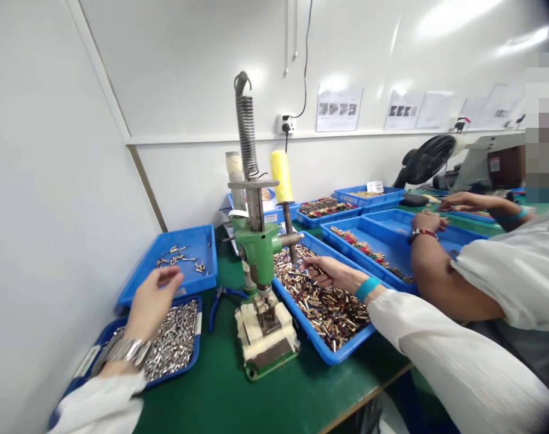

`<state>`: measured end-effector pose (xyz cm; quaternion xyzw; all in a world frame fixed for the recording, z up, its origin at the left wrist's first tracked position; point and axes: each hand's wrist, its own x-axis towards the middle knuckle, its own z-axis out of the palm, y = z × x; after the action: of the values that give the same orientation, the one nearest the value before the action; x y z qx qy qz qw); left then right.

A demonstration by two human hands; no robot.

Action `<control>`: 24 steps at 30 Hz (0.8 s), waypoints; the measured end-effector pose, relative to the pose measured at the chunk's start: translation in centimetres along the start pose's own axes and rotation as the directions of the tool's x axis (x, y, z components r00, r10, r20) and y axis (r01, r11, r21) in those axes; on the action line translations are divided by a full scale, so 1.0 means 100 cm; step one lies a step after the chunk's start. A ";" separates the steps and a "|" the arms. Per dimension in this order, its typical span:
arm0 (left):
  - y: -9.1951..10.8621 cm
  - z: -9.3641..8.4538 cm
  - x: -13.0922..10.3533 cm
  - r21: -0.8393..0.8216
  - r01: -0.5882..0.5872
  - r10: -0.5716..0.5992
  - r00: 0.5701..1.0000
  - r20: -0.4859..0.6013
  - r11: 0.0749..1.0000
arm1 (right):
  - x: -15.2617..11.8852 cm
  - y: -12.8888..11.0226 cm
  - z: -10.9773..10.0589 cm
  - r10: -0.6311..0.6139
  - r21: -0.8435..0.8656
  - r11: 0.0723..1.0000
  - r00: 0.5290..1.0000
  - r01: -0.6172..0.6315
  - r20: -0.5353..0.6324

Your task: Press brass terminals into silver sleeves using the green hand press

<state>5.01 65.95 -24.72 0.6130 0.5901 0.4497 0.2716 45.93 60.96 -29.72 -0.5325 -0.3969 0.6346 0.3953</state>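
Note:
My left hand (153, 301), a metal watch on its wrist, is over a blue tray (196, 346) of small silver metal pieces. Its fingers are curled toward the thumb, and whatever may be between them is too small to make out. My right hand (329, 272), with a teal wristband, is above a blue tray (331, 357) of gold and dark coloured metal tubes. Its thumb and fingers pinch a small metal tube. Between my hands stands a green hand press (260, 253) with a tall spring (246, 129) and a yellow-wrapped lever handle (282, 176); neither hand touches its base.
Blue pliers (215, 307) lie left of the press. Behind my left hand a blue tray (141, 265) holds several small pieces. At right, a co-worker's hands (429, 222) work over a divided blue tray (369, 226). More trays and a black fan (431, 160) are farther back.

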 end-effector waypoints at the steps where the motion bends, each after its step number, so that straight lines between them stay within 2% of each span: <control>1: -0.012 -0.008 -0.002 0.084 -0.003 -0.007 0.993 0.116 0.996 | -0.001 -0.002 0.002 -0.012 0.011 1.000 1.000 0.011 0.021; 3: -0.037 -0.018 -0.007 0.242 -0.069 -0.007 0.955 0.297 0.968 | -0.004 -0.004 0.005 -0.038 0.028 0.999 0.997 0.036 0.063; 5: -0.060 -0.022 -0.011 0.413 -0.200 0.031 0.924 0.382 0.888 | -0.006 -0.004 0.008 -0.049 0.015 0.999 0.992 0.048 0.116; 7: -0.075 -0.019 -0.014 0.585 -0.316 0.074 0.914 0.400 0.747 | -0.007 -0.002 0.009 -0.037 -0.025 0.999 0.987 0.041 0.159; 10: -0.080 -0.011 -0.020 0.748 -0.388 0.117 0.914 0.389 0.538 | -0.014 0.001 0.005 -0.044 -0.075 0.996 0.988 0.056 0.151; 13: -0.074 -0.006 -0.026 0.804 -0.401 0.142 0.915 0.378 0.440 | -0.029 0.001 0.005 -0.116 -0.113 0.986 0.990 0.125 0.084; 16: -0.070 -0.007 -0.029 0.811 -0.377 0.160 0.926 0.342 0.447 | -0.053 0.004 0.018 -0.179 -0.189 0.967 0.984 0.172 -0.022; 18: -0.068 -0.010 -0.028 0.802 -0.355 0.190 0.935 0.300 0.481 | -0.069 0.011 0.036 -0.190 -0.203 0.964 0.978 0.170 -0.086; 21: -0.057 -0.011 -0.026 0.757 -0.335 0.225 0.942 0.250 0.561 | -0.088 0.025 0.078 -0.126 -0.132 0.984 0.989 0.115 -0.075; 24: -0.031 0.004 -0.028 0.614 -0.324 0.189 0.943 0.276 0.720 | -0.091 0.036 0.125 -0.138 0.017 0.990 0.990 0.139 -0.028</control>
<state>4.10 63.76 -28.23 0.7854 0.5889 0.1879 0.0323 34.38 50.17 -28.24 -0.5085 -0.4217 0.6020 0.4485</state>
